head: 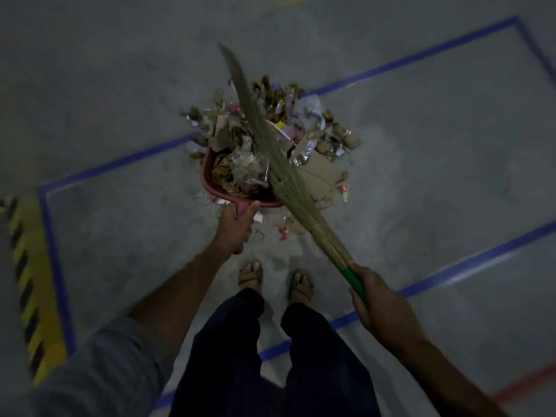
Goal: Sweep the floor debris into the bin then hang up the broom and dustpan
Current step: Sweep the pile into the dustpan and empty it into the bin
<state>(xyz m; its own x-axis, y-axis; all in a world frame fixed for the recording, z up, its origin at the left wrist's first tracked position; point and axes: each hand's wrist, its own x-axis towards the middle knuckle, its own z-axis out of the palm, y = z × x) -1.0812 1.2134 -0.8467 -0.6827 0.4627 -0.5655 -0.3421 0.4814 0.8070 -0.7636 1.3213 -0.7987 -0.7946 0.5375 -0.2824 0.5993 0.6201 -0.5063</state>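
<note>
- A yellow-and-black striped strip [31,284] runs along the floor [120,70] at the far left edge, just outside a blue tape line [55,260].
- The blue tape marks out a large box on the grey concrete; its far side passes under the debris and its near side passes beside the person's feet.
- A grey sleeve [99,365] covers the upper left arm, and the bare forearm reaches forward from it.
- The left hand [236,225] is curled tightly around the handle of a red dustpan [210,183], gripping it from above.
- The dustpan sits low at the near left edge of the pile, already holding crumpled clear plastic and brown scraps.
- The debris [316,145] lies in a heap just in front of the person: torn cardboard, paper bits, foil, wrappers and dry brown pieces, spreading to the right of the dustpan.
- A few small red and white scraps [282,233] lie loose between the pile and the feet.
- Two feet in sandals [251,272] stand just behind the pile, below dark trousers [234,341].
- The broom [270,152], a long bundle of dry grass bristles, slants from upper left to lower right across the pile and over the right edge of the dustpan.
- The right hand [379,302] is wrapped firmly around the broom's green handle [355,279].
- A red line [529,383] shows on the floor at the lower right.
</note>
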